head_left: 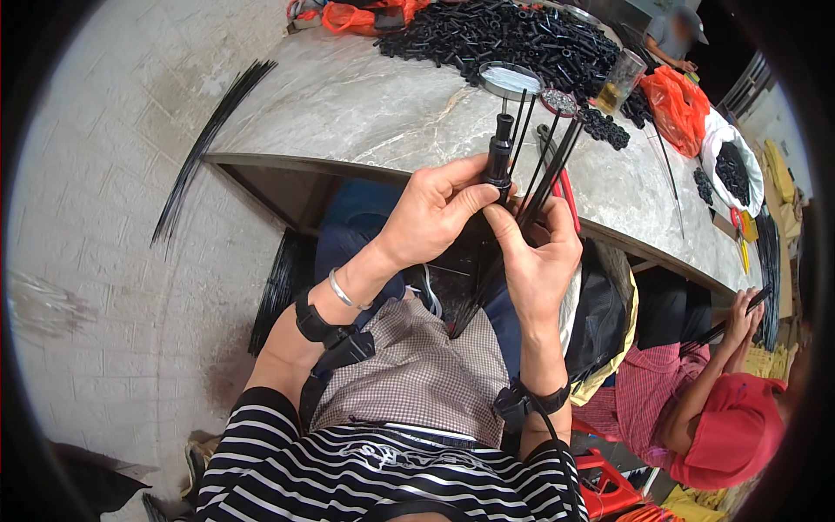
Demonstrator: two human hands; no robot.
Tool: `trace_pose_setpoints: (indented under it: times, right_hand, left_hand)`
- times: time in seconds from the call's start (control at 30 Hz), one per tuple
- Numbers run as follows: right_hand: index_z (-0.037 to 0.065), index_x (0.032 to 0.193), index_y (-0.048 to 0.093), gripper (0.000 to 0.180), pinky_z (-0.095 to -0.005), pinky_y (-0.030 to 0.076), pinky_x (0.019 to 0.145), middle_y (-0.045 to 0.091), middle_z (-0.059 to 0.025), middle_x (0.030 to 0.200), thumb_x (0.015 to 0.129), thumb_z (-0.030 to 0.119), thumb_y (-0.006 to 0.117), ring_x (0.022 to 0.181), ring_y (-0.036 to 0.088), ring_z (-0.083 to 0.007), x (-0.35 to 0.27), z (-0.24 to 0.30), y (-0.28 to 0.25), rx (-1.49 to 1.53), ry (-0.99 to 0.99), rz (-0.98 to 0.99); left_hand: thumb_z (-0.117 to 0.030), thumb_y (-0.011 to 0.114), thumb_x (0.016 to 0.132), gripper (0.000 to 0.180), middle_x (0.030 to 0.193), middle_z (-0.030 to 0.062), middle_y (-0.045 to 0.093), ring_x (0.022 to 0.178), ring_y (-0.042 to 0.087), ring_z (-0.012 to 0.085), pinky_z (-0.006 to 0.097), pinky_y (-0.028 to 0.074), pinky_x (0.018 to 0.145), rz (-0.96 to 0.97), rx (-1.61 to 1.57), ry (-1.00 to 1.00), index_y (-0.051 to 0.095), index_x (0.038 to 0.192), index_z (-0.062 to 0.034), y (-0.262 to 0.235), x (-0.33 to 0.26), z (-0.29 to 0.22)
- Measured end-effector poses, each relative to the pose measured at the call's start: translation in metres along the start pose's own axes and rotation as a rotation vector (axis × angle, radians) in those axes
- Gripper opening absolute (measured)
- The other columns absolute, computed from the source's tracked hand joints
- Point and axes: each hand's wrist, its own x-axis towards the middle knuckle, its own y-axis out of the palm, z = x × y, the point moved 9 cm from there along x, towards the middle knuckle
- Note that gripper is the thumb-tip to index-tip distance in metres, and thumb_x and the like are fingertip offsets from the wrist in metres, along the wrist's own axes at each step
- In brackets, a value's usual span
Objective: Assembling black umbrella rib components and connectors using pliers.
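Observation:
My left hand [439,209] pinches a black stepped tube-like part [499,155] between thumb and fingers, held upright above the table's front edge. A thin pin sticks up from its top. Close beside it, my right hand [541,257] is closed round a bundle of thin black rods [551,170], which fan out upward past my fingers. My two thumbs nearly meet at the foot of the tube part; whether a rod enters it is hidden. Pliers with red handles [565,187] lie on the table just beyond my right hand.
A large heap of short black tubes [513,39] covers the back of the stone-topped table [348,104]. Nearby stand a round dish [511,80], a small-parts dish [558,103], a jar [621,80] and an orange bag [677,109]. At right, a co-worker in a red hat [731,431] holds black rods.

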Motion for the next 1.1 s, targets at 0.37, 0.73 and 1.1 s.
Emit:
trace_pose_setpoints:
  times: [0.37,0.73,1.1]
  right_hand:
    - [-0.003,0.086,0.063,0.008,-0.0189,0.042,0.059,0.059,-0.0004,0.076,0.08,0.0,0.067,0.065,0.052,-0.0041,-0.008,0.01,-0.003,0.177,-0.019,0.034]
    - [-0.004,0.084,0.061,0.008,-0.0266,0.045,0.053,0.06,-0.0085,0.072,0.08,0.002,0.064,0.057,0.057,-0.0125,-0.008,0.029,-0.008,-0.024,-0.144,-0.013]
    - [-0.003,0.078,0.058,0.011,-0.0338,0.046,0.052,0.058,-0.0142,0.069,0.075,0.004,0.066,0.056,0.059,-0.0269,0.002,0.046,-0.004,-0.315,-0.309,0.018]
  left_hand:
    - [-0.002,0.056,0.091,0.034,0.107,0.0096,0.065,0.097,0.059,0.0112,0.026,0.049,0.086,-0.023,0.044,0.027,0.053,0.123,0.0065,0.005,-0.006,-0.015]
    - [-0.004,0.057,0.091,0.037,0.111,0.0101,0.064,0.099,0.059,0.0114,0.026,0.048,0.088,-0.017,-0.042,0.04,0.051,0.126,0.0052,0.011,-0.009,-0.009]
    - [-0.004,0.06,0.089,0.037,0.105,0.0092,0.066,0.091,0.061,0.0101,0.025,0.051,0.083,-0.051,-0.027,0.014,0.053,0.125,0.0044,0.005,-0.005,-0.004]
